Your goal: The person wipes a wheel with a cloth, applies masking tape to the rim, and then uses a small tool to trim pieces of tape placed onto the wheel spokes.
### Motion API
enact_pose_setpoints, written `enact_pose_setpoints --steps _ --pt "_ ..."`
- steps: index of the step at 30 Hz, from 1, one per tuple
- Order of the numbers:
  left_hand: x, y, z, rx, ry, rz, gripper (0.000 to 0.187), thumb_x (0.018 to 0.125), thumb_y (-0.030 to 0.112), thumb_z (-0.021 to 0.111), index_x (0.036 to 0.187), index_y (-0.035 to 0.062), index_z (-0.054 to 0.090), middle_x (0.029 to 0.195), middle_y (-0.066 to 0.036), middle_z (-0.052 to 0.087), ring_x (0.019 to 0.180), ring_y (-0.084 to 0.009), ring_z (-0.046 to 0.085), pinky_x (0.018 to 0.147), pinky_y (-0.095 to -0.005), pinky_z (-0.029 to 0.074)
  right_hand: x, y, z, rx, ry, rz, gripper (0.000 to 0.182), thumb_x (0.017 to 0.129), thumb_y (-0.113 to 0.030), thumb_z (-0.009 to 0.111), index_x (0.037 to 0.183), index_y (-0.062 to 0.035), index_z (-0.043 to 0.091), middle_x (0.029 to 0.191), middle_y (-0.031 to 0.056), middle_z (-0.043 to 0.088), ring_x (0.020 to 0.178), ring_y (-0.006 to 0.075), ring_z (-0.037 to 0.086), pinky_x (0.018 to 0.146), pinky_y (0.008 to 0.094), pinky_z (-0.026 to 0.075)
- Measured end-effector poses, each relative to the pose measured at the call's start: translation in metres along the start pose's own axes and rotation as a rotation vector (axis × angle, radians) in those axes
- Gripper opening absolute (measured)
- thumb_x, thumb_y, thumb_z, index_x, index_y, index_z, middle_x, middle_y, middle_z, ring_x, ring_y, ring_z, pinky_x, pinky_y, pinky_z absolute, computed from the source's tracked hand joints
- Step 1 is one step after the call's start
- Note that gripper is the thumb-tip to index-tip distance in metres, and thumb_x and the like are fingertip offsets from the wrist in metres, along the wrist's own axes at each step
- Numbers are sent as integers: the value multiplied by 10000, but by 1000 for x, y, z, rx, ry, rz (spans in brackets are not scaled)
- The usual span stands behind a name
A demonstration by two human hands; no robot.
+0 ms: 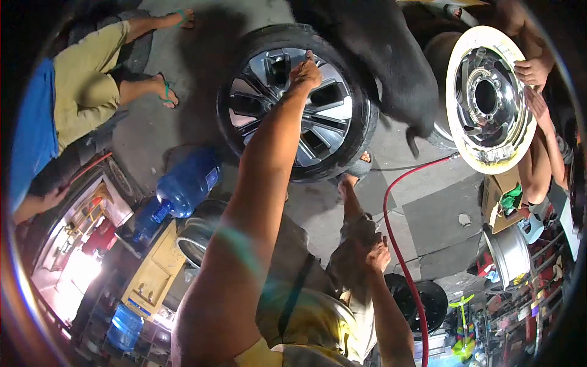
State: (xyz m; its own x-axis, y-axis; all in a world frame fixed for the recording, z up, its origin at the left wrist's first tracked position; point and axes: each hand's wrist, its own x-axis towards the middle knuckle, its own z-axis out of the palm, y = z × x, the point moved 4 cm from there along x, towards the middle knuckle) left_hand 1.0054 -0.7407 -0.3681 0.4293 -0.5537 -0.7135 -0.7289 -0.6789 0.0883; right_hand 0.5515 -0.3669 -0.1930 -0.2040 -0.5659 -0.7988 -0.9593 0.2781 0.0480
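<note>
My left arm reaches up across the view, and my left hand (305, 74) is over the upper part of a car wheel (333, 115) with silver and black spokes and a black tire. Its fingers are curled closed against the spokes; what they hold, if anything, is hidden. Lower down, my right hand (378, 254) hangs beside my knee, fingers loosely bent and apart, holding nothing visible. A red hose (391, 226) runs just right of that hand. My sandaled foot (350, 181) is close to the tire's lower edge.
At right, another person's hands (533, 73) touch a chrome rim (455, 104) with a pale yellowish edge. A large dark shape (397, 67) lies between the wheels. Blue water jugs (186, 183) are at left, near a seated person in tan shorts (85, 85). A cardboard box (489, 202) stands right.
</note>
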Motion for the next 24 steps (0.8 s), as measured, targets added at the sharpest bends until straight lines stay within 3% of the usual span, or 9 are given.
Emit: enact_pose_setpoints --steps 2,4,7,9,13,16,19,20,24 --pt "2 -4 0 5 8 25 689 969 283 544 1630 307 348 1405 -198 644 1290 -407 624 1098 -508 489 -2 -19 -22 0 -175 40 834 804 -653 774 1348 -40 614 1405 201 602 1213 374 655 975 493 564" --pt "-23 -5 -18 -133 177 141 376 965 277 535 1278 173 715 1223 -208 722 1187 -404 672 1021 -492 535 -7 -12 -15 -16 -89 -16 938 779 -688 768 1402 -11 584 1423 216 592 1264 373 628 1019 489 542" --pt "-27 -35 19 -262 173 115 319 969 299 540 1157 129 732 1158 -218 733 1143 -435 673 985 -519 539 -10 -50 -51 -34 -107 -46 976 755 -708 770 1385 13 585 1421 238 583 1281 383 615 1034 484 532" --pt "-56 -36 41 -196 137 105 304 965 284 547 1123 99 730 1099 -240 738 1107 -442 682 980 -515 542 -10 -69 -75 -42 -319 13 957 776 -695 750 1396 13 577 1433 251 567 1309 400 591 1053 476 520" --pt "-101 -13 75 -14 78 360 440 1031 402 515 1291 74 649 1512 -217 517 1335 -393 565 1064 -496 502 -10 -61 -78 -35 -303 10 969 793 -702 722 1419 18 557 1472 257 537 1346 408 560 1085 475 496" --pt "-94 -2 106 55 68 289 527 1058 471 448 1381 79 590 1530 -204 508 1387 -376 529 1107 -495 475 -12 -51 -73 -41 -311 18 992 800 -715 703 1454 10 531 1509 258 511 1385 413 524 1122 476 466" --pt "-89 14 96 147 -151 219 556 1091 485 373 1454 97 538 1543 -179 503 1408 -360 517 1104 -567 460 -19 -52 -74 -19 -242 -7 1023 796 -716 710 1498 -4 493 1556 261 465 1430 403 479 1125 481 464" --pt "-61 2 127 491 -89 547 561 1099 498 338 1426 96 554 1517 -187 526 1372 -375 549 1087 -570 469 -20 -39 -62 51 -202 -5 991 803 -695 721 1481 -4 509 1509 258 498 1382 408 515 1092 488 490" --pt "-36 -15 136 -4 -90 310 886 1021 751 226 1434 29 533 1498 -296 494 1410 -456 465 1167 -563 361 -32 -24 -36 167 -43 -176 680 903 -511 712 1307 20 585 1300 212 553 1223 427 572 995 502 527"
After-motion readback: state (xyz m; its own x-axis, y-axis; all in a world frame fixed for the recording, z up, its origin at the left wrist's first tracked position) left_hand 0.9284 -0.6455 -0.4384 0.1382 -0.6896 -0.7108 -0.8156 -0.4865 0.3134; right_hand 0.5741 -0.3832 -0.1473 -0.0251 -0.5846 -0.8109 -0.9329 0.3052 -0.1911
